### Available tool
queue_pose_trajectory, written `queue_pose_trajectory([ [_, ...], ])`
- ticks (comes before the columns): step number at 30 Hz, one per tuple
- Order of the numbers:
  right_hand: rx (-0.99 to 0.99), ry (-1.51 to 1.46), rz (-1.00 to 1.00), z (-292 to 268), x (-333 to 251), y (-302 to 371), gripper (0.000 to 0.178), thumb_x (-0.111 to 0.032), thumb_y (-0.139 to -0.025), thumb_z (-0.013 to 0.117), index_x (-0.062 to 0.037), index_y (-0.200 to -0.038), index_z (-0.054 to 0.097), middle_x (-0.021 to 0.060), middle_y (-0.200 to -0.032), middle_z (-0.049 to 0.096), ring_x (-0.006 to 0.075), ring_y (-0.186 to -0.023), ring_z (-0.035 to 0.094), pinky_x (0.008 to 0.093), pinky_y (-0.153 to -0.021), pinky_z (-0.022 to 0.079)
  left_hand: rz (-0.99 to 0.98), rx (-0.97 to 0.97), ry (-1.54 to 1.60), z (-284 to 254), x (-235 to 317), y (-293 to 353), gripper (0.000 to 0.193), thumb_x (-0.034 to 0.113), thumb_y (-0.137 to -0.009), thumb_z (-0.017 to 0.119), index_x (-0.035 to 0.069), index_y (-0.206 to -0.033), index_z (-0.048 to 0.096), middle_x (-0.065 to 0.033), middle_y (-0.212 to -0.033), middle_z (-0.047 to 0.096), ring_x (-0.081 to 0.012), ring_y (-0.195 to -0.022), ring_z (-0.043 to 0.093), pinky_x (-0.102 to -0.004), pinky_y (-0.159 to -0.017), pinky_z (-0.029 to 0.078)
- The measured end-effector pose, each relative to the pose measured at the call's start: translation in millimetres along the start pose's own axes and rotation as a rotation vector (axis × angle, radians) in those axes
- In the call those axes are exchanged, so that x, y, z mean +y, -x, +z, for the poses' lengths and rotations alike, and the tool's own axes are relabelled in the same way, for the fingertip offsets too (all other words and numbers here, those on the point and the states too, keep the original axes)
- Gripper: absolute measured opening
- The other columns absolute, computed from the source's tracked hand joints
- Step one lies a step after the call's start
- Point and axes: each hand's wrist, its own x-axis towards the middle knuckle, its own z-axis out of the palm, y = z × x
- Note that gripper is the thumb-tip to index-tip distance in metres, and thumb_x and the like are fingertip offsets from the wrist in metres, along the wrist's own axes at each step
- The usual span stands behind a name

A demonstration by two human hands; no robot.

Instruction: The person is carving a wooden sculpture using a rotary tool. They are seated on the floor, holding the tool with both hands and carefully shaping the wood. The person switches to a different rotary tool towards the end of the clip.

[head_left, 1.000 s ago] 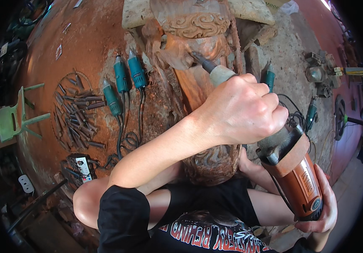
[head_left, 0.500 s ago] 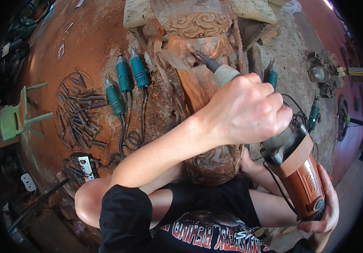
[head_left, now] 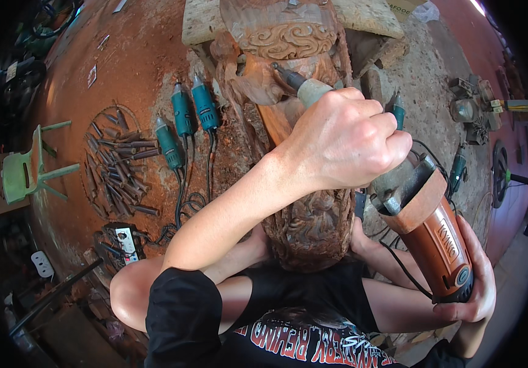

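A tall carved wooden piece [head_left: 288,40] with scroll patterns stands between my knees, and its lower part [head_left: 313,233] is also carved. I hold an orange electric grinder [head_left: 438,239] in both hands. My left hand [head_left: 343,141] is wrapped around the grey neck at its front. My right hand [head_left: 475,288] cups the rear of the orange body from below. The slim bit [head_left: 283,72] touches the wood just under the scroll band. A black cord runs from the tool down across my leg.
Three teal grinders [head_left: 185,116] lie on the dusty reddish floor to the left, beside a pile of several chisels [head_left: 120,165]. A green plastic stool [head_left: 25,172] lies at far left, with a power strip [head_left: 126,239] near my knee. More tools [head_left: 472,107] lie at right.
The bit and my left hand have edged slightly up the carving. Both hands keep the same grip on the grinder.
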Motion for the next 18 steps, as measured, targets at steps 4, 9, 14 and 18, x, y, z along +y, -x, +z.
queue_pose_trajectory([
  [4,0.016,-0.047,0.008,3.4,0.6,-0.5,0.137,-0.015,-0.04,0.091,0.0164,-0.156,0.025,0.03,-0.153,0.045,0.0341,-0.143,0.047,0.0391,-0.123,0.028,-0.012,-0.023,-0.006,-2.0,1.7,-0.3,0.017,0.02,-0.068,0.069,0.014,-0.067,0.053,0.0018,-0.06,0.046,-0.0152,-0.057,0.058,-0.0303,-0.052,0.047],
  [9,-0.083,-0.015,-0.115,-18.2,17.2,-1.3,0.137,-0.015,-0.041,0.093,0.0166,-0.156,0.025,0.03,-0.152,0.046,0.0344,-0.143,0.048,0.0396,-0.123,0.028,-0.004,-0.019,-0.019,-1.9,3.3,0.6,0.017,0.02,-0.067,0.069,0.014,-0.067,0.053,0.002,-0.06,0.046,-0.0149,-0.057,0.058,-0.0302,-0.051,0.046],
  [14,-0.068,-0.004,-0.122,-18.9,15.8,0.3,0.126,-0.008,-0.039,0.086,0.0172,-0.152,0.035,0.0303,-0.144,0.056,0.0346,-0.138,0.055,0.0376,-0.12,0.033,-0.007,-0.036,-0.008,-1.5,9.2,1.0,0.016,0.02,-0.067,0.068,0.014,-0.067,0.053,0.002,-0.06,0.046,-0.0146,-0.057,0.058,-0.0298,-0.051,0.046],
  [18,-0.047,0.045,-0.128,-21.7,18.0,4.4,0.125,-0.011,-0.039,0.086,0.0175,-0.15,0.038,0.0303,-0.143,0.056,0.0347,-0.136,0.056,0.0373,-0.12,0.033,-0.006,-0.041,-0.006,-2.6,13.4,0.7,0.015,0.019,-0.068,0.068,0.014,-0.067,0.054,0.0021,-0.06,0.045,-0.0142,-0.057,0.057,-0.0294,-0.051,0.046],
])
